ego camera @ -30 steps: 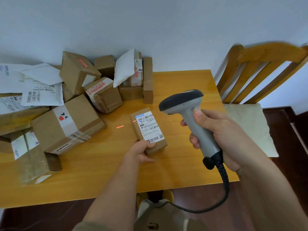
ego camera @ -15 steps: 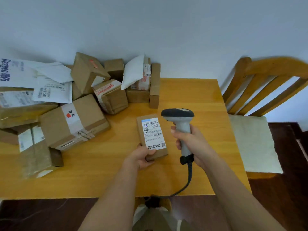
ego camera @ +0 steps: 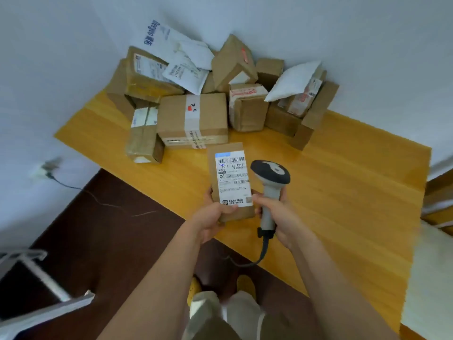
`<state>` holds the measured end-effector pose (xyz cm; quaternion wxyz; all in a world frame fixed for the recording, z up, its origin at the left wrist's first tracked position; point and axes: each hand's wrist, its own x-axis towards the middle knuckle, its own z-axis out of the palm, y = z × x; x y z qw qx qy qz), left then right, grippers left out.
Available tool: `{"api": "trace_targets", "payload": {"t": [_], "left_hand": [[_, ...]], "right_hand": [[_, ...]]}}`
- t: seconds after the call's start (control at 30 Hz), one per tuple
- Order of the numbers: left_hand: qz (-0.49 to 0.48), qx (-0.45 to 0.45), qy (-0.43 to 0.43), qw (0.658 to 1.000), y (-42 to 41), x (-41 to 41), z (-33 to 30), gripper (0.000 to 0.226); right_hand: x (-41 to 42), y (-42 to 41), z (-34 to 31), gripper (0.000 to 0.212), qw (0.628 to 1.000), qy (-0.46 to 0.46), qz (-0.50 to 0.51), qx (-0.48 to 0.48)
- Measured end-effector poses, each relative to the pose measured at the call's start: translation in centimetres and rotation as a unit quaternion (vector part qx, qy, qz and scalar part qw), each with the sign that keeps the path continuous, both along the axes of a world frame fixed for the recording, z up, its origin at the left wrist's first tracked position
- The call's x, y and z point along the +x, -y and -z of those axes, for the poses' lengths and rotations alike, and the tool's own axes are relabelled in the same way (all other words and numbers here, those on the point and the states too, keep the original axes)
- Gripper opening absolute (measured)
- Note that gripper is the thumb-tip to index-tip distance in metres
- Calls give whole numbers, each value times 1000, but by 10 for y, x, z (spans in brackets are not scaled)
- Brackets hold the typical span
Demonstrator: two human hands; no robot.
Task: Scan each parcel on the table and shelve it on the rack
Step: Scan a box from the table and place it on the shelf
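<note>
Left hand (ego camera: 212, 218) grips the small box (ego camera: 231, 182) by its near end, thumb on top, fingers curled under; box looks lifted clear of the table (ego camera: 343, 192), label face up. Right hand (ego camera: 282, 217) is wrapped around the scanner (ego camera: 269, 182) handle, head sitting just beside the box's right edge, cable trailing off the table edge.

Looks like the step in hand is carry-off to the rack; a white frame (ego camera: 36, 273), possibly the rack, shows low left.

Tips:
- 1-hand end grip leaves the far end unsupported; keep the box level and swing it gently.
- Keep the scanner head off the box so the 2 don't knock.
- Watch cable slack when turning left.
- Pile of parcels (ego camera: 196, 99) at the back stays untouched; several lean on each other, so avoid brushing them.
</note>
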<state>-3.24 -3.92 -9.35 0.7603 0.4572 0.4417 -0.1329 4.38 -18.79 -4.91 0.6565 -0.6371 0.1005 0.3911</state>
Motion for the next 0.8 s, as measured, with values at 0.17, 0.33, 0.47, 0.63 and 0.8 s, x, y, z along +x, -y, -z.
{"api": "trace_targets", "payload": {"t": [0.17, 0.33, 0.47, 0.63, 0.8], "left_hand": [[-125, 20, 75, 989, -38, -82, -44, 96], [-250, 57, 144, 956, -61, -194, -87, 77], [-315, 99, 162, 930, -75, -311, -104, 76], [-388, 132, 179, 894, -75, -487, -116, 73], [-522, 140, 165, 825, -51, -683, -133, 67]], "right_hand": [[-43, -57, -31, 47, 995, 19, -62, 80], [-133, -116, -62, 50, 977, 51, -169, 123], [-232, -155, -86, 51, 947, 92, -269, 150], [-394, -183, -101, 53, 910, 105, -364, 169], [-577, -201, -112, 47, 852, 78, -479, 197]]}}
